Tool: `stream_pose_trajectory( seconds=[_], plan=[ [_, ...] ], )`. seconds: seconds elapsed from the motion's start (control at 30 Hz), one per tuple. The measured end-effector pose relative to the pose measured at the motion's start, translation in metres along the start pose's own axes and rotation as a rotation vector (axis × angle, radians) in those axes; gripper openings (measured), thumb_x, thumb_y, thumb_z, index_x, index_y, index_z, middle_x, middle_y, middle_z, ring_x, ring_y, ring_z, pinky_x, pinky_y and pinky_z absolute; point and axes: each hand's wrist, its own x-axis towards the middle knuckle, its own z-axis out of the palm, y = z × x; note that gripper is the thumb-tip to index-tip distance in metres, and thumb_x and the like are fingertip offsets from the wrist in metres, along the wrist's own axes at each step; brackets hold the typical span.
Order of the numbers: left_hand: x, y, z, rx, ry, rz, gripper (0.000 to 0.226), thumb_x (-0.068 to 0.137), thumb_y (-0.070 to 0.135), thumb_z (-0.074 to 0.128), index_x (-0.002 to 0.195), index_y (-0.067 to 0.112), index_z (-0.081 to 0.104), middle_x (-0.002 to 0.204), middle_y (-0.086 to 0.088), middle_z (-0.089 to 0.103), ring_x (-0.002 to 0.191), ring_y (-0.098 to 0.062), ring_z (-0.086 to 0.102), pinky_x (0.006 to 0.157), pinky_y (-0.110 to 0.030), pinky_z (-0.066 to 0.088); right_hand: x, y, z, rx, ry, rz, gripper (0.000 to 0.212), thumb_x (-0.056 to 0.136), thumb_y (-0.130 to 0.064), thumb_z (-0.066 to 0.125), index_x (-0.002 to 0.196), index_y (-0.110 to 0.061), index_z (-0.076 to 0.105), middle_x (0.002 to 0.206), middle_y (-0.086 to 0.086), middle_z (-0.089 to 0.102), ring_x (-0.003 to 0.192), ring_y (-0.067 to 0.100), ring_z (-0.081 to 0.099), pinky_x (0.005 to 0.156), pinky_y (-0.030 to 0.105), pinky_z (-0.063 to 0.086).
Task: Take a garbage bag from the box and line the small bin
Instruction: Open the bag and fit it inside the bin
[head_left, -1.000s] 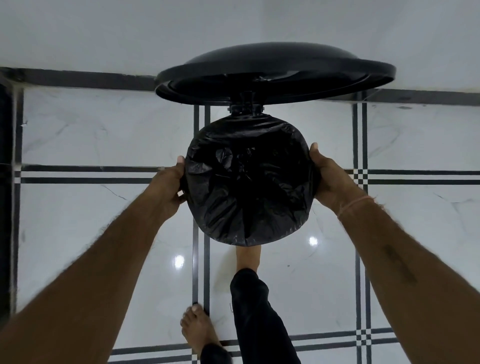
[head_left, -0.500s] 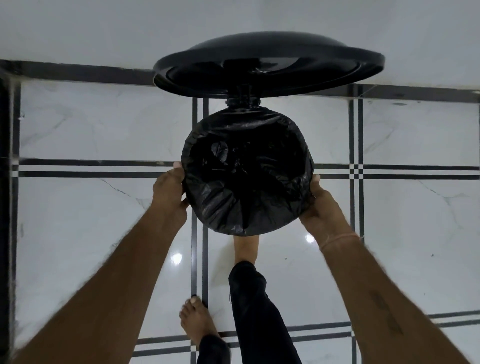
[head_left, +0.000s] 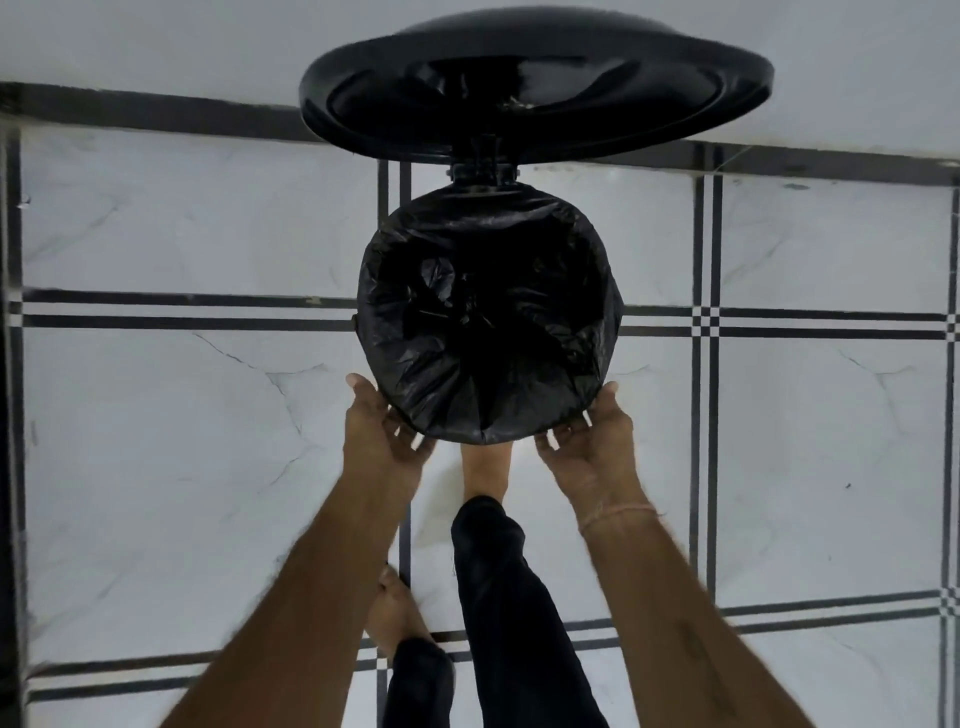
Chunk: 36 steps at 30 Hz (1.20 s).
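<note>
Left-hand fingers (head_left: 413, 441): spread apart, lightly bent, tips against the underside of the bag's overhang at the near-left of the rim. The thumb lies up along the bag's side. Nothing is clamped.

Right-hand fingers (head_left: 563, 434): likewise apart and lightly bent, tips touching the overhang at the near-right. The thumb is raised against the side.

The left hand (head_left: 384, 431) and the right hand (head_left: 592, 444) cup the near edge from either side. A thin pale thread band (head_left: 615, 514) circles the right wrist.

The crinkled black plastic garbage bag (head_left: 488, 322) sits inside the small round black bin (head_left: 485, 175). Its mouth is folded out over the whole rim and its body sags into the hollow. Almost all of the bin is covered, and only the rear hinge shows.

The black domed round lid (head_left: 535, 88) stands raised behind the bin on that hinge.

One bare foot (head_left: 485, 467) reaches under the bin's near edge, and its contact point is hidden. The other bare foot (head_left: 397, 608) stands further back on the white marble floor with black stripes (head_left: 156, 441). Both legs wear black trousers (head_left: 509, 597).
</note>
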Motion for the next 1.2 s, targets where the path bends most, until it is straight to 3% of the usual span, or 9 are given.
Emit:
stream_pose_trajectory(
  seconds=[0.13, 0.27, 0.43, 0.67, 0.77, 0.83, 0.9, 1.0, 1.2],
  plan=[
    [-0.013, -0.021, -0.003, -0.061, -0.011, -0.120, 0.057, 0.099, 0.066, 0.048, 0.126, 0.020, 0.066, 0.119, -0.004, 0.069, 0.111, -0.025, 0.065, 0.085, -0.045, 0.058, -0.025, 0.018, 0.008, 0.183, 0.028, 0.151, 0.048, 0.101, -0.054, 0.055, 0.111, -0.009, 0.068, 0.121, 0.003, 0.068, 0.112, 0.023, 0.067, 0.068, 0.044, 0.065],
    [-0.013, -0.022, 0.002, -0.171, 0.023, -0.025, 0.038, 0.106, 0.048, 0.049, 0.093, 0.017, 0.066, 0.070, 0.004, 0.070, 0.069, -0.012, 0.069, 0.058, -0.027, 0.059, -0.028, 0.030, 0.009, 0.322, 0.025, 0.088, 0.041, 0.104, -0.044, 0.056, 0.097, -0.006, 0.069, 0.104, 0.007, 0.069, 0.104, 0.023, 0.069, 0.058, 0.038, 0.066],
    [-0.036, -0.035, 0.021, -0.142, 0.078, -0.137, 0.056, 0.108, 0.054, 0.038, 0.130, 0.010, 0.065, 0.126, -0.014, 0.068, 0.102, -0.029, 0.067, 0.074, -0.041, 0.055, -0.022, 0.065, 0.013, 0.142, 0.099, 0.143, 0.048, 0.105, -0.052, 0.049, 0.098, -0.009, 0.070, 0.096, 0.009, 0.068, 0.091, 0.024, 0.065, 0.101, 0.037, 0.054],
    [-0.038, -0.034, 0.020, -0.154, 0.106, -0.100, 0.046, 0.110, 0.044, 0.039, 0.088, 0.013, 0.065, 0.073, -0.005, 0.077, 0.057, -0.021, 0.073, 0.040, -0.030, 0.057, -0.019, 0.066, 0.015, 0.208, 0.125, 0.169, 0.050, 0.108, -0.049, 0.038, 0.091, -0.012, 0.067, 0.089, 0.007, 0.067, 0.083, 0.023, 0.061, 0.073, 0.034, 0.051],
    [-0.042, -0.031, 0.017, -0.189, 0.080, -0.090, 0.042, 0.108, 0.045, 0.046, 0.088, 0.015, 0.067, 0.084, -0.004, 0.076, 0.075, -0.021, 0.074, 0.056, -0.036, 0.058, -0.029, 0.059, 0.020, 0.126, 0.156, 0.154, 0.038, 0.109, -0.039, 0.045, 0.091, -0.014, 0.067, 0.091, 0.004, 0.067, 0.080, 0.020, 0.063, 0.068, 0.033, 0.053],
    [-0.035, -0.021, 0.011, -0.210, 0.083, -0.040, 0.036, 0.107, 0.046, 0.049, 0.097, 0.019, 0.070, 0.106, -0.003, 0.072, 0.099, -0.022, 0.068, 0.071, -0.038, 0.055, -0.037, 0.049, 0.024, -0.115, 0.250, -0.099, 0.034, 0.110, -0.035, 0.042, 0.101, -0.011, 0.065, 0.091, -0.001, 0.062, 0.082, 0.019, 0.062, 0.069, 0.030, 0.056],
    [-0.024, -0.013, 0.006, -0.170, 0.063, 0.027, 0.037, 0.106, 0.048, 0.049, 0.107, 0.019, 0.071, 0.109, -0.002, 0.073, 0.108, -0.023, 0.067, 0.079, -0.037, 0.055, -0.040, 0.040, 0.023, -0.546, 0.303, -0.746, 0.031, 0.107, -0.036, 0.047, 0.116, -0.010, 0.061, 0.104, -0.002, 0.058, 0.104, 0.023, 0.060, 0.089, 0.037, 0.055],
    [-0.015, -0.003, 0.004, -0.098, 0.020, 0.060, 0.043, 0.107, 0.044, 0.047, 0.127, 0.012, 0.067, 0.111, -0.005, 0.075, 0.112, -0.024, 0.068, 0.084, -0.036, 0.056, -0.038, 0.036, 0.045, -1.015, -0.127, -1.265, 0.039, 0.105, -0.037, 0.051, 0.137, -0.015, 0.057, 0.139, 0.003, 0.056, 0.133, 0.022, 0.050, 0.113, 0.034, 0.042],
    [-0.006, -0.003, -0.002, -0.103, -0.021, 0.033, 0.050, 0.109, 0.042, 0.041, 0.145, 0.010, 0.057, 0.119, -0.008, 0.074, 0.112, -0.024, 0.069, 0.084, -0.039, 0.055, -0.032, 0.056, 0.127, -1.366, -0.502, -0.289, 0.068, 0.102, -0.070, 0.031, 0.162, -0.037, 0.028, 0.171, -0.007, 0.024, 0.158, 0.019, 0.020, 0.130, 0.043, 0.013]
  ],
)
